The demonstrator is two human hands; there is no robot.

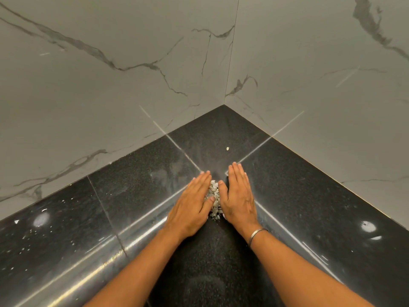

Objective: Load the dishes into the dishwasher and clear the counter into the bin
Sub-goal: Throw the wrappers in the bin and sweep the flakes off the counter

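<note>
**Forearms stretched in, palms down**

Your bare forearms reach in from the near edge across the polished, speckled black stone tabletop (132, 173). Your left hand (194, 200) and right hand (238, 196) lie released, fingers straight and together, palms down. Their inner edges press against a small heap of flaky white scraps (214, 191) penned between them. You wear a thin silver metal bangle (257, 234) on the right wrist. One pale crumb (227, 148) sits apart, nearer the corner where the grey-veined marble wall tiles (110, 85) meet.
</note>
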